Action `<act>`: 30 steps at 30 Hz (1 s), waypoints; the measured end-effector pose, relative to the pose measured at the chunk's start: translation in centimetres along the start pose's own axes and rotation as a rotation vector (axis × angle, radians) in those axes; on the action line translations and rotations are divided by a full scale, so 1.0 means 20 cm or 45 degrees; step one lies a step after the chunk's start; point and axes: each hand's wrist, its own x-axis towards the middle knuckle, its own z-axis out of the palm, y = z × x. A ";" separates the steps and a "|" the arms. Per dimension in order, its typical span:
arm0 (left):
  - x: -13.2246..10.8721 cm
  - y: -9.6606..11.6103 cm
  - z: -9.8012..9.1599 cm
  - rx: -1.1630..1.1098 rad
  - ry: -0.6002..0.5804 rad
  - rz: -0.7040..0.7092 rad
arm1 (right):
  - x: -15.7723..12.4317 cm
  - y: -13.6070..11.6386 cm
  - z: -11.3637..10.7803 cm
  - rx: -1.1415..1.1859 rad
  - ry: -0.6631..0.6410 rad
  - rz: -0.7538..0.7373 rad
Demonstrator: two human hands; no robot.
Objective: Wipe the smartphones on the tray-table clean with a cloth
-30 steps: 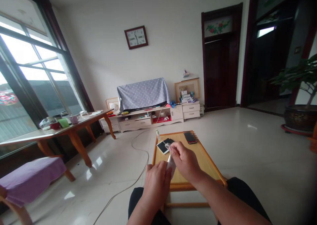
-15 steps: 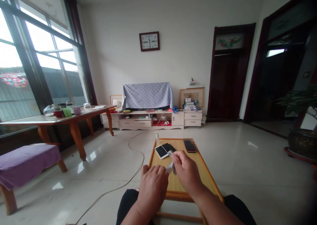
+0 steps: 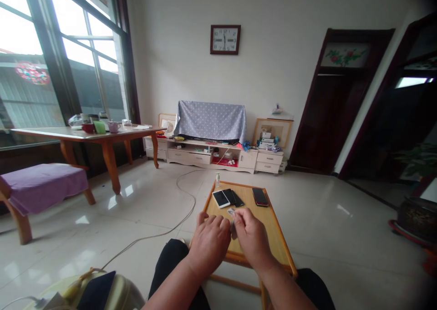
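Note:
My left hand (image 3: 209,242) and my right hand (image 3: 251,237) are close together over the near end of a small low wooden table (image 3: 271,230). Both pinch a small clear plastic packet (image 3: 231,213) between the fingertips. Beyond the hands, on the table's far end, lie a white-framed phone (image 3: 221,198), a dark phone (image 3: 232,196) beside it and a red-edged phone (image 3: 260,196). A small bottle (image 3: 217,179) stands at the far left corner. My dark-trousered knees show below.
A white cable (image 3: 177,219) runs over the tiled floor to the TV cabinet (image 3: 211,155), whose set is under a grey cloth. A wooden table with cups (image 3: 85,134) and a purple bench (image 3: 44,187) stand left. A cream bag (image 3: 88,292) lies bottom left. A potted plant (image 3: 418,214) sits right.
The view has swung left and dipped, bringing the bag into sight. My hands have drawn closer together, and the packet now sits shorter between the fingertips.

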 end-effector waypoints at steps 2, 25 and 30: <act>0.00 0.00 0.00 0.014 0.003 0.002 | 0.03 0.04 -0.03 0.033 0.076 0.080; -0.02 -0.04 -0.02 -0.034 0.120 -0.020 | 0.02 0.13 -0.02 1.291 -0.063 0.926; 0.00 -0.04 -0.02 -0.151 0.178 -0.067 | 0.00 0.17 -0.06 1.272 -0.077 0.807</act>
